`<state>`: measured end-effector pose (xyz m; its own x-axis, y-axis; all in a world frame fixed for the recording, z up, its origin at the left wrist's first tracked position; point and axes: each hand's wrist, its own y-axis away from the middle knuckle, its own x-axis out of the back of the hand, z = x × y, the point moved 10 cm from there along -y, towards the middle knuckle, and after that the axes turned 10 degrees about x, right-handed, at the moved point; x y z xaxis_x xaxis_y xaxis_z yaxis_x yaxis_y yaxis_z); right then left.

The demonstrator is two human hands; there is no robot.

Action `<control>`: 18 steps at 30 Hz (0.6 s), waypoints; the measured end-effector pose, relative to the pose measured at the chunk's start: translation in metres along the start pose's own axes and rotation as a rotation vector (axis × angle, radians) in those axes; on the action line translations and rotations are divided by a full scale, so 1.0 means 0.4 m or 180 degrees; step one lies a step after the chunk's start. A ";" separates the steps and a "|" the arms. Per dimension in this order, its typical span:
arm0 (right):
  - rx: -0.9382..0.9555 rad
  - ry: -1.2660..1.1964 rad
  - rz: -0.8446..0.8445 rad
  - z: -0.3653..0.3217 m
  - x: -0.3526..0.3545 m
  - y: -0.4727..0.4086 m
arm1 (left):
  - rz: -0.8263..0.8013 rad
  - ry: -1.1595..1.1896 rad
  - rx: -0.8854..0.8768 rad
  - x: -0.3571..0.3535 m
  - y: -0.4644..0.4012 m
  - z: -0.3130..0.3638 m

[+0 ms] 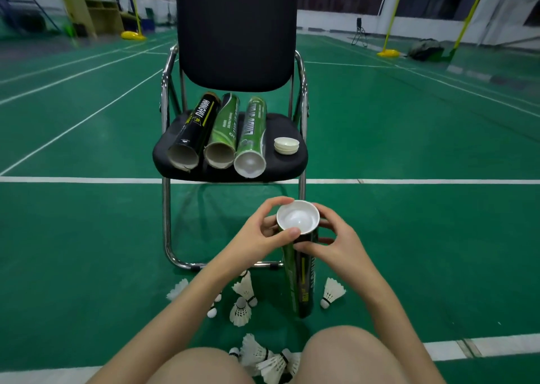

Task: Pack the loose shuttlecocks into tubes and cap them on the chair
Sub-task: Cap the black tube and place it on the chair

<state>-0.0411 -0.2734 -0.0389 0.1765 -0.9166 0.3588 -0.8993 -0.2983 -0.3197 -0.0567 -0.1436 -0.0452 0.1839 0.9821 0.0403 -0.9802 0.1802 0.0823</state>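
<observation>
A dark green tube (301, 281) stands upright on the floor in front of the chair (233, 155), with a white cap (298, 217) on its top end. My left hand (263, 231) holds the cap's rim with thumb and fingers. My right hand (336, 237) grips the tube just under the cap. Three tubes lie side by side on the seat: a black one (195, 132) and a green one (223, 132) with open ends, and a green one (252, 138) with a white cap in its end. Loose white shuttlecocks (242, 299) lie scattered on the floor.
A small stack of white caps (286, 145) sits on the seat's right side. More shuttlecocks (263, 357) lie between my knees. Green court floor with white lines surrounds the chair. Yellow net posts (388, 53) and a bag stand far behind.
</observation>
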 end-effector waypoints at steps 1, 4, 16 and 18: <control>0.0120 0.0045 -0.0001 -0.038 0.009 -0.005 | 0.0003 -0.0004 -0.0071 0.001 0.009 0.029; 0.0444 0.0149 0.0040 -0.147 0.041 -0.019 | 0.0031 0.0009 -0.0310 0.004 0.038 0.122; 0.1587 0.0337 0.0180 -0.543 0.127 -0.048 | 0.0299 -0.0020 -0.1368 0.028 0.175 0.485; 0.1734 0.0379 0.0170 -0.592 0.130 -0.054 | 0.0329 0.0005 -0.1470 0.038 0.192 0.526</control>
<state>-0.1071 -0.2516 0.1944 0.0616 -0.9071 0.4163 -0.5636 -0.3758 -0.7356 -0.1138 -0.1263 0.1713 0.0839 0.9962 0.0235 -0.9235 0.0866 -0.3737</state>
